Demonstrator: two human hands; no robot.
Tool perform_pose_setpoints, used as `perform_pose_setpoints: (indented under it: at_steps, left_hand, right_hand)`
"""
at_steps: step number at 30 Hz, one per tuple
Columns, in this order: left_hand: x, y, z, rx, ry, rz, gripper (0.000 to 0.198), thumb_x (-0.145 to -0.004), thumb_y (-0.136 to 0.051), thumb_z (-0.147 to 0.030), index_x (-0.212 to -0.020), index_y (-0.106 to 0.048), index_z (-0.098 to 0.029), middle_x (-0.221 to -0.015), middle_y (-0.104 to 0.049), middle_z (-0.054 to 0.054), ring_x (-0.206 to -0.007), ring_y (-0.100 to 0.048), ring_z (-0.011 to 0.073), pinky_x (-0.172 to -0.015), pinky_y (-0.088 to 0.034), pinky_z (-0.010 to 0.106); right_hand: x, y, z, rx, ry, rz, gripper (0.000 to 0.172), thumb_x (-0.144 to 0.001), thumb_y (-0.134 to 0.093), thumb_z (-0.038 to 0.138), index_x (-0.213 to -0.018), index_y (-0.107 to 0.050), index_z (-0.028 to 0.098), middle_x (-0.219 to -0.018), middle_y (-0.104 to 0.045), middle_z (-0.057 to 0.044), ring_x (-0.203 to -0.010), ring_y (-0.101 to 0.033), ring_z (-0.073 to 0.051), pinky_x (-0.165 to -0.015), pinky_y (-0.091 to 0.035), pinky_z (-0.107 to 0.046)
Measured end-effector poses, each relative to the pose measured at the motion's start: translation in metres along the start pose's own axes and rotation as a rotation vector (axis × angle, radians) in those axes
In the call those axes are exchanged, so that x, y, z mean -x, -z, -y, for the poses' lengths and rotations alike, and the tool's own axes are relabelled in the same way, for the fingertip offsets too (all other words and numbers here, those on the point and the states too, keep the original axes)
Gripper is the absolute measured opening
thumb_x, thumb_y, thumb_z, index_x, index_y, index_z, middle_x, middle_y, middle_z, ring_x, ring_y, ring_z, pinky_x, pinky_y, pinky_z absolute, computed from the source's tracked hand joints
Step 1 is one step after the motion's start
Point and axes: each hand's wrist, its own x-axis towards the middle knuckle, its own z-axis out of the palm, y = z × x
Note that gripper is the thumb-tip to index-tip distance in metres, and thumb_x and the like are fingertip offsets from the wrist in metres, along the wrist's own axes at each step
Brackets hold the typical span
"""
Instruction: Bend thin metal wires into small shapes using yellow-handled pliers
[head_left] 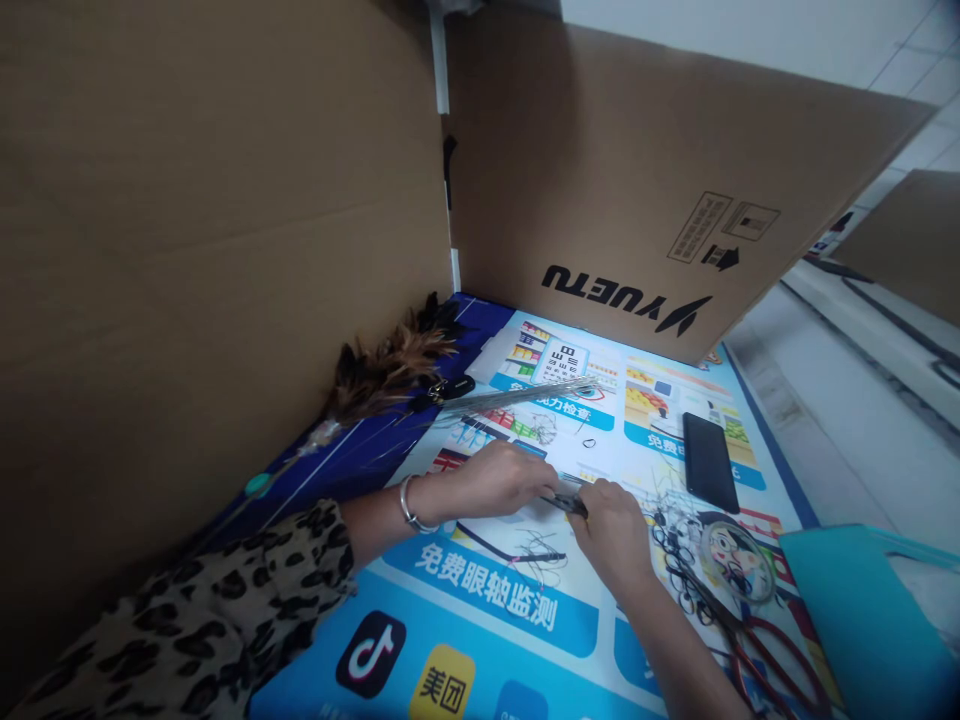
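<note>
My left hand point(510, 478), with a silver bangle at the wrist, is closed in a pinch; whatever is between its fingertips is too small to make out. Close against it, my right hand point(613, 530) is closed around a dark metal tool that looks like pliers point(564, 502), its handles mostly hidden by the fingers. Below the hands lies a dark thin stem with tangled fine wires point(536, 558). Beyond them rests a bundle of straight silvery wires point(517, 397). A small dark ring point(589, 443) lies nearby on the printed sheet.
Red-handled scissors point(772, 660), a round clear container point(739, 560) and several dark rings point(675, 550) lie at right. A black phone point(711, 462) is farther back. Brown feathers point(397, 350) lie along the left cardboard wall point(225, 250); another cardboard panel point(637, 180) stands behind. A teal bag point(862, 610) sits right.
</note>
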Motion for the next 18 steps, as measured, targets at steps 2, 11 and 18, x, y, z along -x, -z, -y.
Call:
perform_pose_setpoints:
  at_steps: [2,11,18]
  left_hand:
    - [0.0,0.002,0.0,0.013,-0.01,0.019,0.019,-0.085,-0.044,-0.02,-0.09,-0.062,-0.02,-0.075,-0.064,0.0,-0.069,-0.059,0.0125,-0.062,-0.037,0.021]
    - [-0.006,0.005,-0.001,0.343,0.316,0.017,0.017,-0.082,-0.047,-0.023,-0.077,-0.062,-0.016,-0.067,-0.062,-0.001,-0.061,-0.055,0.0094,-0.057,-0.039,0.017]
    - [-0.007,-0.013,0.007,0.887,0.603,0.047,0.02,-0.078,-0.05,-0.034,-0.078,-0.055,-0.014,-0.066,-0.062,0.001,-0.054,-0.059,0.0107,-0.048,-0.044,0.019]
  right_hand:
    - [0.0,-0.001,-0.001,-0.023,0.018,0.002,0.006,-0.074,-0.055,0.024,-0.073,-0.053,0.018,-0.076,-0.052,-0.004,-0.078,-0.046,-0.017,-0.069,-0.027,-0.027]
    - [0.001,0.001,-0.002,0.025,0.013,-0.109,0.01,-0.077,-0.053,0.026,-0.073,-0.054,0.017,-0.075,-0.05,-0.004,-0.078,-0.042,-0.018,-0.07,-0.026,-0.028]
    - [0.002,0.009,0.001,0.156,0.102,-0.226,0.02,-0.085,-0.047,0.032,-0.071,-0.055,0.019,-0.071,-0.048,-0.005,-0.076,-0.039,-0.02,-0.07,-0.024,-0.033]
